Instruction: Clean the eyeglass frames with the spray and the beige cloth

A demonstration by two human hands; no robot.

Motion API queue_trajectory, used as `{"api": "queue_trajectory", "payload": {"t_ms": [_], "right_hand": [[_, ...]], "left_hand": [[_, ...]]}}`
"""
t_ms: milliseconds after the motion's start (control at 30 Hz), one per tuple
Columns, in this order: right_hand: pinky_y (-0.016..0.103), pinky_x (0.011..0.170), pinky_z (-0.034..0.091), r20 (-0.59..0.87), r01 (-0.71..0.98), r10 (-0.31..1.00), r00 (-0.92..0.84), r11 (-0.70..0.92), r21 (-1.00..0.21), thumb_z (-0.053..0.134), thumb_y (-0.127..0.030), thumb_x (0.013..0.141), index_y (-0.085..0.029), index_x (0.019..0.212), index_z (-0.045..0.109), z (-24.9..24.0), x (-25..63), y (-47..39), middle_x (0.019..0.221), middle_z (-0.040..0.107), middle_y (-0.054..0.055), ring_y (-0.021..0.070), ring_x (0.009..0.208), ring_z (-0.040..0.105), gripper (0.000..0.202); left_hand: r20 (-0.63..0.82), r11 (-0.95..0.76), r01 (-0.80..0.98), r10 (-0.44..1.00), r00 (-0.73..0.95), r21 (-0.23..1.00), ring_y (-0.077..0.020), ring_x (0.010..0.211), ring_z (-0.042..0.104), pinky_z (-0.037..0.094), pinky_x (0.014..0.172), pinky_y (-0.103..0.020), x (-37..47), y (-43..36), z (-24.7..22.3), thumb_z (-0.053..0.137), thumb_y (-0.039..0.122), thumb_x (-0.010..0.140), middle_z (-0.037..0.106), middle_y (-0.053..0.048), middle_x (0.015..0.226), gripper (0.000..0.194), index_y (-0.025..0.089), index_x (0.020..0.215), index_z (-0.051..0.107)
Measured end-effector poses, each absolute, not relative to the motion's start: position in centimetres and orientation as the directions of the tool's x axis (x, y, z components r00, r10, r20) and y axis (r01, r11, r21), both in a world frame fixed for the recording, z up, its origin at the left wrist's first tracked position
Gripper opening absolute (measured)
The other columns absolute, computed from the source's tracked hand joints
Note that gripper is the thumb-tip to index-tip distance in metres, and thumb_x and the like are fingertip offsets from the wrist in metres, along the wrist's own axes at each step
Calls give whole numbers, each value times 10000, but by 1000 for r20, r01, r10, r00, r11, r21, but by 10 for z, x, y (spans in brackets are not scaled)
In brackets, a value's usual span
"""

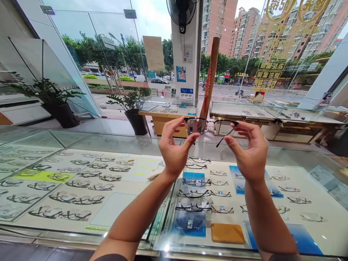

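Note:
A pair of dark-topped eyeglasses [210,126] is held up level above the glass display counter [146,145]. My left hand [175,145] pinches the frame's left end between thumb and fingers. At the right end, the thumb and fingers of my right hand [248,146] close on the frame near its hinge. One temple arm hangs down between the hands. Below, inside the counter, lie rows of eyeglasses [194,192], some on blue cards.
An orange-brown case [227,233] lies near the counter's front edge. More glasses [74,197] fill the left case. Beyond stand a wooden-sided display table [160,121], potted plants [137,121], a wooden post [211,72] and a wall fan [182,14].

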State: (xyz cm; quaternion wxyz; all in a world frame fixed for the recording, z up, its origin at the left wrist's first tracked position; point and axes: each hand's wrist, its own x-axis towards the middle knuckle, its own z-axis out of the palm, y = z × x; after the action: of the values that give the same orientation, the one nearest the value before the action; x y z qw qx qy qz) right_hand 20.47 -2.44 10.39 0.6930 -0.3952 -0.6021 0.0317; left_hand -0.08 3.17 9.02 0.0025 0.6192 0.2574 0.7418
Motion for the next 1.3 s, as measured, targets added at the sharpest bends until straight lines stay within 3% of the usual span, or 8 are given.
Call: {"api": "queue_trajectory", "payload": {"t_ms": [233,433,933,1300], "right_hand": [[526,1045,532,865,623,441,240,613,-485,816,-483,928,-298,1301,720,108,204,-32,1195,759,82,311,1117,685,427],[503,959,568,909,737,379,172,563,-374,801,-514,931,-253,1259,749,105,209,-27,1156,803,80,299,1063,728,422],[491,938,583,892,734,416,176,549,-400,811,-615,886,-233,1227,753,106,216,-21,1112,810,90,302,1049,755,514],[476,914,594,932,771,317,174,545,-330,815,-568,906,-235,1233,738,107,213,-20,1089,801,77,280,988,753,472]], "left_hand": [[921,-850,371,297,-250,375,-219,1013,688,576,856,-397,4,33,88,831,540,902,728,-65,1140,521,296,1350,725],[927,-887,315,255,-276,338,-202,982,691,582,867,-373,2,36,89,922,416,834,734,-46,1101,505,288,1298,770],[946,-865,398,228,-229,305,-228,1025,712,608,930,-427,-3,38,92,919,462,826,759,-60,1125,534,277,1301,762],[925,-848,372,356,-128,378,-235,1037,741,597,976,-455,-9,43,95,930,444,819,798,-64,1169,520,281,1282,760]]}}
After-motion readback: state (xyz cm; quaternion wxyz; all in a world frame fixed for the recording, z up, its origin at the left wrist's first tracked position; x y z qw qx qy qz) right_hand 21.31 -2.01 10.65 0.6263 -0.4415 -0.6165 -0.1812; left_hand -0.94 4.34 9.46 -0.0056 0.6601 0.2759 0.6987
